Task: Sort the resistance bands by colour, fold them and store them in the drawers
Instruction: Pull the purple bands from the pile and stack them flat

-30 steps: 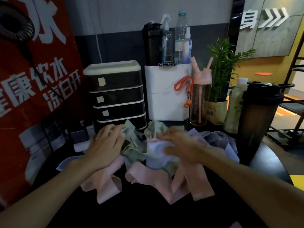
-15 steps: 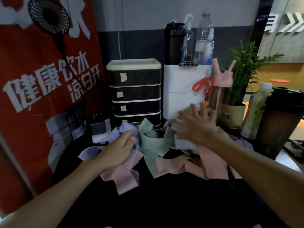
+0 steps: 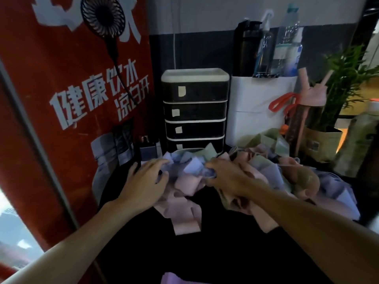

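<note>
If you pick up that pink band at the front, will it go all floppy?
Probably floppy: the pink band lies creased and folded over itself. Likely light, looking thin. It may drag others along, since the pile is tangled.

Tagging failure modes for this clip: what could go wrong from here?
The bands lie tangled, colours mixed; the right hand pulling one may drag others off the table. The heap lies close beside the pink bottle, which could tip. A lilac piece at the near edge could get missed.

Pink, lilac and green bands; black, white-trimmed drawers; red banner.
</note>
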